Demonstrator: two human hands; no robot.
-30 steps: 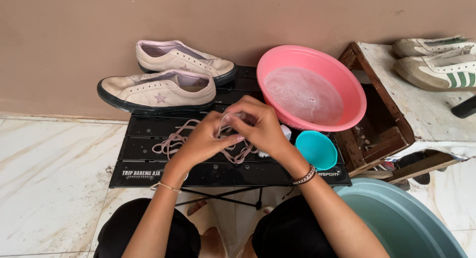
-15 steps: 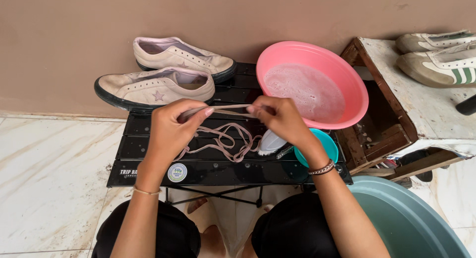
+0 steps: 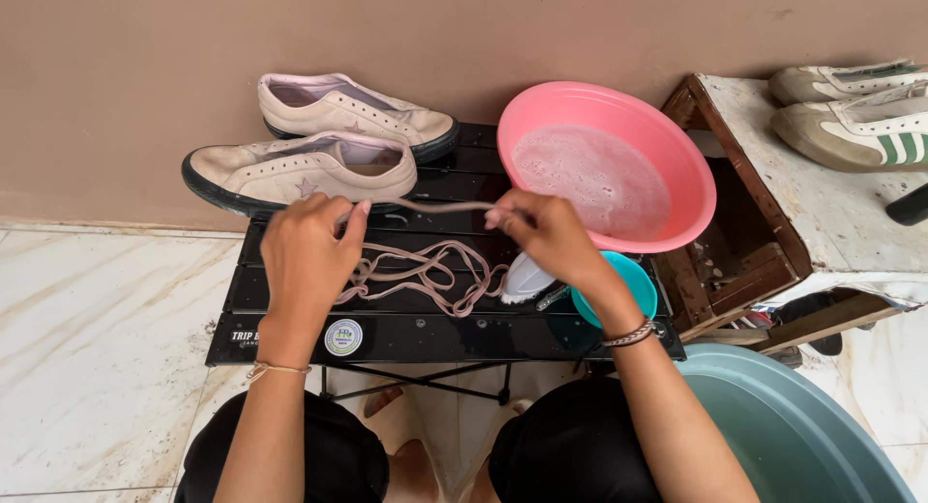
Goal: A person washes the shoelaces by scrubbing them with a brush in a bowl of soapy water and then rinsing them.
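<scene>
While left hand (image 3: pixel 307 247) pinches shoelace (image 3: pixel 425 271), right hand (image 3: pixel 546 234) pinches too

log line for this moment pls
left hand: pinches shoelace | right hand: pinches same lace, stretched taut | under: black table | right: pink basin

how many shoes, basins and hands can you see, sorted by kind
Beige sneakers on the black folding table: 2
White sneakers with green stripes on the white stand: 2
Basins: 3, the pink basin of soapy water, the small teal bowl, the large grey-green tub
Hands stretching the pinkish shoelace: 2, left hand, right hand
Total: 9
</scene>
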